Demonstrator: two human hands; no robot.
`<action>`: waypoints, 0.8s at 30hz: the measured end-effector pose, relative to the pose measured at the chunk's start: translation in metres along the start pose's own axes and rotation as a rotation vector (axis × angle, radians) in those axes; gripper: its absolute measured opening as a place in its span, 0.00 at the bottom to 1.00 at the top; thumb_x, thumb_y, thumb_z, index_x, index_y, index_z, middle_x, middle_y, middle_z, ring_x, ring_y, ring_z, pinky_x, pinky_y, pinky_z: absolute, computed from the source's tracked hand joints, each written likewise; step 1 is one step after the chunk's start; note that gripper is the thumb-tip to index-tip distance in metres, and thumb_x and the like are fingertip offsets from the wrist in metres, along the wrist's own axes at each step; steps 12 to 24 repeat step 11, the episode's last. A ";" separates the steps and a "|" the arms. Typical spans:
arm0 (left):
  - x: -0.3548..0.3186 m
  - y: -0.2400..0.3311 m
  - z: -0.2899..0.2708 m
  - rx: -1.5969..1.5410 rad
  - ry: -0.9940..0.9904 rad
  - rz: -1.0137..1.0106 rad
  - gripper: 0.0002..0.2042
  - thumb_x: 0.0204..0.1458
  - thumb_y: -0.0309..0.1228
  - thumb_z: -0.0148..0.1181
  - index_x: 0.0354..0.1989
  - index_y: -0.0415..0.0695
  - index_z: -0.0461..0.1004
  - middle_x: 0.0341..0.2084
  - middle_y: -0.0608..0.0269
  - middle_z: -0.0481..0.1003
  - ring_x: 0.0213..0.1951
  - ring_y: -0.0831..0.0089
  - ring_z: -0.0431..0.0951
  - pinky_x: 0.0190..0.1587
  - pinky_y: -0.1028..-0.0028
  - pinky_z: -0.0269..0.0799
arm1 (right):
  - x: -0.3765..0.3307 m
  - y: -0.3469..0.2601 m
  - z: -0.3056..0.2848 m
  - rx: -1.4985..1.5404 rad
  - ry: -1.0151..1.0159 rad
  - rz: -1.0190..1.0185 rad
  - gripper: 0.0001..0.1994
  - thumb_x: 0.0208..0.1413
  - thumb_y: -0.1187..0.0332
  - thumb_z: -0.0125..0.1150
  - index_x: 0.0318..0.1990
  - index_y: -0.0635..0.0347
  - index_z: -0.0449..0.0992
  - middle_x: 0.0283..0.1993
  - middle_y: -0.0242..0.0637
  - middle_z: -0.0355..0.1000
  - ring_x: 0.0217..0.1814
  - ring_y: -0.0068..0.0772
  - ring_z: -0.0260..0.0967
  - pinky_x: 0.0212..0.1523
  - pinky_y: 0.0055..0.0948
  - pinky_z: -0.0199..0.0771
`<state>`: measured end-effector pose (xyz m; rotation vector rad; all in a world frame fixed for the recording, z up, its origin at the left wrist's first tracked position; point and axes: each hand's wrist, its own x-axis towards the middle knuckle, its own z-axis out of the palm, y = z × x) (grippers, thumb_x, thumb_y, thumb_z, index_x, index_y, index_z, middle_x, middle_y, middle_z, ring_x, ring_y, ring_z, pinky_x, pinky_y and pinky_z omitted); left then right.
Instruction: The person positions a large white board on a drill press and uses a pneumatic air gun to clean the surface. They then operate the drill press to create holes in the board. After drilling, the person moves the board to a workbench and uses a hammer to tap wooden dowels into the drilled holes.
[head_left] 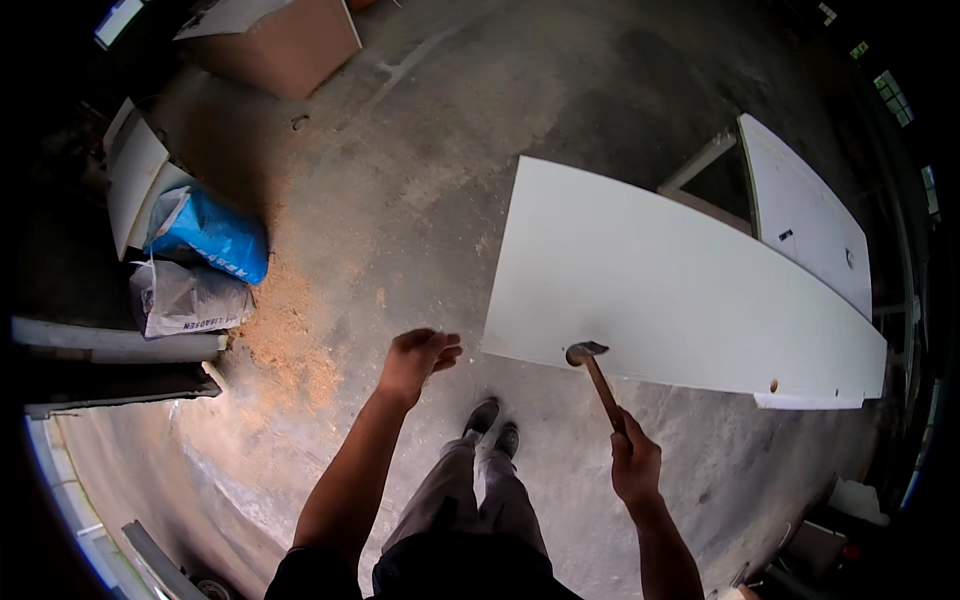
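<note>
Right hand (634,464) grips a hammer (598,378), its head at the near edge of the white panel (660,285). Left hand (415,360) empty, fingers loosely curled, above the floor (420,180) near the panel's left corner.

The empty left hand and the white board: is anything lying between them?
No. In the head view, only bare concrete floor separates the left hand from the white board.

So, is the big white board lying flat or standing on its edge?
Lying flat: the white board shows its whole broad face upward, and the hammer head in the right hand rests near its front edge.
</note>
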<state>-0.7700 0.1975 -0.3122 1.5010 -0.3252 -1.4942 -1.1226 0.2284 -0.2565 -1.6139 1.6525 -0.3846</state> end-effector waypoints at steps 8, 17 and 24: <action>-0.134 -0.070 -0.140 0.100 0.293 -0.145 0.10 0.56 0.34 0.59 0.35 0.39 0.78 0.22 0.67 0.75 0.24 0.82 0.70 0.26 0.78 0.66 | -0.024 -0.040 0.095 0.500 -0.249 0.083 0.10 0.63 0.66 0.45 0.37 0.62 0.68 0.16 0.28 0.60 0.13 0.18 0.58 0.13 0.22 0.58; -0.123 -0.086 -0.153 0.326 0.174 0.083 0.10 0.55 0.35 0.59 0.35 0.39 0.76 0.23 0.68 0.73 0.27 0.80 0.70 0.30 0.77 0.66 | -0.021 -0.120 0.152 0.633 -0.495 0.123 0.10 0.62 0.72 0.47 0.48 0.63 0.71 0.18 0.26 0.62 0.17 0.17 0.59 0.17 0.20 0.59; -0.123 -0.086 -0.153 0.326 0.174 0.083 0.10 0.55 0.35 0.59 0.35 0.39 0.76 0.23 0.68 0.73 0.27 0.80 0.70 0.30 0.77 0.66 | -0.021 -0.120 0.152 0.633 -0.495 0.123 0.10 0.62 0.72 0.47 0.48 0.63 0.71 0.18 0.26 0.62 0.17 0.17 0.59 0.17 0.20 0.59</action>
